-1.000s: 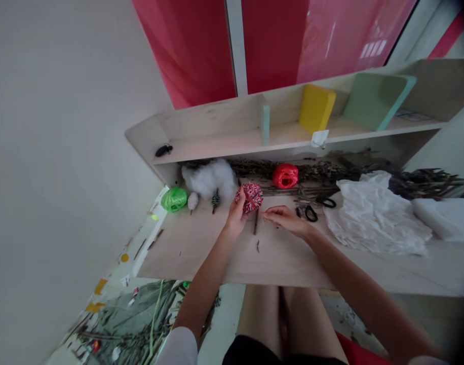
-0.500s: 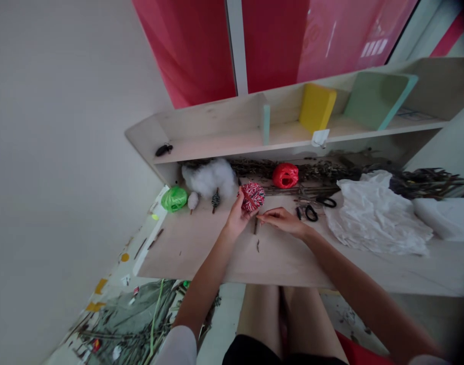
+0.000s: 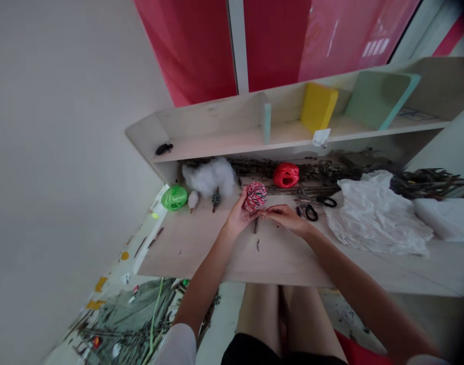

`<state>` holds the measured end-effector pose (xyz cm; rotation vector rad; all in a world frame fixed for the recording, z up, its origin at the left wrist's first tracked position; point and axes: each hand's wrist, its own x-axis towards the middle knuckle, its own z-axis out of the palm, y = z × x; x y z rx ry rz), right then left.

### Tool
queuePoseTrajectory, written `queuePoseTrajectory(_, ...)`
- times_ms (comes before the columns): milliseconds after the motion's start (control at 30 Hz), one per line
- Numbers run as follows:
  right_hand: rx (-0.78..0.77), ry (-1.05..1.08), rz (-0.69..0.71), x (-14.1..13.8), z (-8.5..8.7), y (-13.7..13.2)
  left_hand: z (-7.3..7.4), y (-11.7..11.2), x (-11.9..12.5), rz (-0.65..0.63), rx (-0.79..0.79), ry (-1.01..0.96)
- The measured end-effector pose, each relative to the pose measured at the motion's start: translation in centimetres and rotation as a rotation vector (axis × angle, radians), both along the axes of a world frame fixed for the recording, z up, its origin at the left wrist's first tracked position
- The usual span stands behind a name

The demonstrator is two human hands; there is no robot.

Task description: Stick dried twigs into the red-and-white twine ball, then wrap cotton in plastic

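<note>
My left hand [image 3: 237, 217] grips a ball of red-and-white twine [image 3: 255, 195] just above the pale wooden desk [image 3: 201, 248]. My right hand [image 3: 285, 217] is closed in a pinch right beside the ball's lower edge, its fingertips meeting my left hand; what it pinches is too small to make out. A short brown twig [image 3: 256, 225] lies on the desk just under both hands.
Along the back lie a green twine ball [image 3: 174, 197], white stuffing [image 3: 209, 177], a red twine ball [image 3: 285, 175] and dry twigs [image 3: 319, 175]. Black scissors [image 3: 311, 212] and crumpled white plastic [image 3: 376, 213] lie to the right. A shelf [image 3: 224, 144] stands behind.
My right hand has moved left until its fingertips meet my left hand under the twine ball. The ball has turned and shifted slightly right in my left hand.
</note>
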<state>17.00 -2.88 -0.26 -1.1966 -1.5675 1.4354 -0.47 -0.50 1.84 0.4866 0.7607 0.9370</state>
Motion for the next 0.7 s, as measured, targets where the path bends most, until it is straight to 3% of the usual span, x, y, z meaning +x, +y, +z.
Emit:
queuePoseTrajectory(267,-0.077,0.073,-0.173,0.3,0.0,0.4,0.7,0.1,-0.6,-0.009,-0.090,-0.113)
queuePoseTrajectory(567,-0.159,0.218,-0.250,1.0,0.2,0.8,0.8,0.3,-1.1,-0.011,-0.109,-0.138)
queuePoseTrajectory(700,-0.170,0.260,-0.208,1.1,0.7,0.6,0.8,0.2,-0.8,-0.006,-0.091,-0.085)
